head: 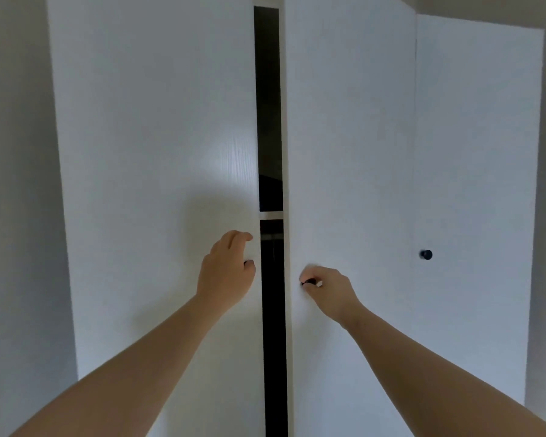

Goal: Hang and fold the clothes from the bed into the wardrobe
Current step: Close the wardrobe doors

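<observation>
A tall white wardrobe fills the view. Its left door (pixel 158 152) and middle door (pixel 350 152) stand slightly ajar, with a narrow dark gap (pixel 271 310) between them. My left hand (pixel 226 274) grips the small dark knob (pixel 249 263) at the left door's edge. My right hand (pixel 328 288) pinches the dark knob (pixel 308 282) of the middle door. Through the gap I see a white shelf edge (pixel 271 215) and a rail just below it. No clothes or bed are in view.
A third white door (pixel 476 184) on the right stays closed, with a dark round knob (pixel 426 254). Grey wall shows at the far left (pixel 16 184) and at the far right edge.
</observation>
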{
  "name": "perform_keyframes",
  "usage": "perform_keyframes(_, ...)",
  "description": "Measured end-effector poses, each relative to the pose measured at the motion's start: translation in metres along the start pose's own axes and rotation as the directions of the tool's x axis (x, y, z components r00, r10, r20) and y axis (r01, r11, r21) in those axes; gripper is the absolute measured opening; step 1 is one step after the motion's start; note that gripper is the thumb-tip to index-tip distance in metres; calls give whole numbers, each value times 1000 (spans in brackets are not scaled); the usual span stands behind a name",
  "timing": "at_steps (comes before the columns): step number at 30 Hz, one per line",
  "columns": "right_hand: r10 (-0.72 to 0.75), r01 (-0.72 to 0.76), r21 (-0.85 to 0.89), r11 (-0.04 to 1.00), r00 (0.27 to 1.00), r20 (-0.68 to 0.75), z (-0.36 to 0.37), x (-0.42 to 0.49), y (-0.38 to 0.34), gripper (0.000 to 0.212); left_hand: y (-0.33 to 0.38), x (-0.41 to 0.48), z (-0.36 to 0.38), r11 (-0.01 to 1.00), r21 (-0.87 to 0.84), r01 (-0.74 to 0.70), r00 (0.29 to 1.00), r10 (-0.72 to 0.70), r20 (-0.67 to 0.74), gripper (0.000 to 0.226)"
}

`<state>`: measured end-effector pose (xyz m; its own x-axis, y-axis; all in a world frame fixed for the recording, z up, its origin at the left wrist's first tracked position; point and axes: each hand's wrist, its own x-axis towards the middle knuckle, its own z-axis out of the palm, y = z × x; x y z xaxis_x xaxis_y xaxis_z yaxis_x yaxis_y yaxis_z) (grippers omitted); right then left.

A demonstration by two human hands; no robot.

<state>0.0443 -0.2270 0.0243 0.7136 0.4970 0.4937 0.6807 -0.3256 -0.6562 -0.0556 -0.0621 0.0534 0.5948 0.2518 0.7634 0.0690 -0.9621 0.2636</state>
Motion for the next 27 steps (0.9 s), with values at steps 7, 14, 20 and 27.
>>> perform_keyframes(7,133,-130,-58,990,989,61,29,44,4,22,-46,12,25,969,230,91,970,-138,198,65)
perform_keyframes(14,163,-150,-239,959,986,38,55,79,2,29,-70,33,62,863,504,32,961,-166,222,81)
perform_keyframes(20,171,-153,-241,958,984,56,70,108,14,29,-95,35,86,822,569,43,933,-236,271,89)
perform_keyframes(27,136,-128,-278,952,991,12,86,130,26,28,-107,30,102,814,580,36,965,-179,191,97)
